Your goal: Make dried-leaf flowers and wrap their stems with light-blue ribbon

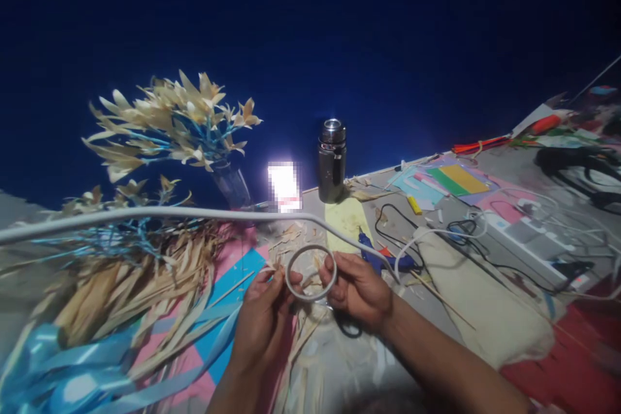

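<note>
A thin pale ring point(311, 298), like a narrow roll of tape, is held upright between my two hands. My left hand point(262, 304) is closed at its left edge, the thumb and fingers pinched. My right hand point(361, 288) grips the right edge with curled fingers. Whether a loose end comes off the ring, I cannot tell. Below my right hand shows a black loop point(350, 326), partly hidden. Close to the right of that hand lies a blue glue gun point(385, 260).
A white cable point(160, 213) crosses in front. Behind stand a dark flask point(332, 171) and pale husk flowers point(160, 123) in a glass. Dry husks point(111, 291) and blue ribbon point(184, 369) lie left. A power strip point(524, 246) and cream cloth point(480, 297) lie right.
</note>
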The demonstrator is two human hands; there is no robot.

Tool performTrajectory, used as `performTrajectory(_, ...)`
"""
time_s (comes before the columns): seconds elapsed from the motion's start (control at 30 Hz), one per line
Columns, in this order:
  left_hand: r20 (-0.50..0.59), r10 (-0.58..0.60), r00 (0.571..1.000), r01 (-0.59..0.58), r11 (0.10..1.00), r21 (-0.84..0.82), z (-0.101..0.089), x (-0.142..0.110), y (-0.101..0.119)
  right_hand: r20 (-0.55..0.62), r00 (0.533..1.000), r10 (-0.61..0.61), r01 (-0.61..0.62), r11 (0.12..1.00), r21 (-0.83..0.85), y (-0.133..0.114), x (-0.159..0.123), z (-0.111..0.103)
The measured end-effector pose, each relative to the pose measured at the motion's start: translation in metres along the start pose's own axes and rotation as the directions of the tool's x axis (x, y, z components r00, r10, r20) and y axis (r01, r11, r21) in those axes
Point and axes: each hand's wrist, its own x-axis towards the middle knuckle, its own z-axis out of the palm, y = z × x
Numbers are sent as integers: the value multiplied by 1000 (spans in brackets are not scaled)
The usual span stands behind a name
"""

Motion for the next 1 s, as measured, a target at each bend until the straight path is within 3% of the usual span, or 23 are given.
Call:
performTrajectory(0.17, 44, -116, 992, 119, 990, -72, -7, 1, -1, 10, 1000, 25, -25, 1000, 13, 0, 2, -7)
performTrajectory(0.33, 173, -283, 943, 319, 919, -233, -4, 0, -6, -37, 999, 39, -41, 998, -43, 0, 5, -9)
performTrajectory(0.47, 188, -315, 930, 365, 842, -398, 0, 2, -9, -59, 996, 61, -67, 992, -109, 10, 2, -4)
performTrajectory(0.57, 156, -341, 927, 374, 820, -434, -1, 5, -8, -38, 997, 60, -68, 961, -270, 20, 0, -2)
performTrajectory(0.67, 98, -355, 930, 357, 804, -475, 0, 5, -2, -168, 978, -121, 10, 837, -547, 25, -2, -3)
performTrajectory(0.73, 77, -343, 936, 333, 797, -504, 3, 1, 3, -208, 919, -334, 85, 685, -723, 25, -3, -2)
performTrajectory(0.83, 60, -335, 940, 317, 798, -512, 8, -4, 10, -78, 835, -544, 209, 446, -870, 24, -7, 1)
performTrajectory(1.0, 48, -330, 943, 305, 796, -523, 9, -7, 14, 163, 863, -478, 293, 211, -932, 24, -11, 1)
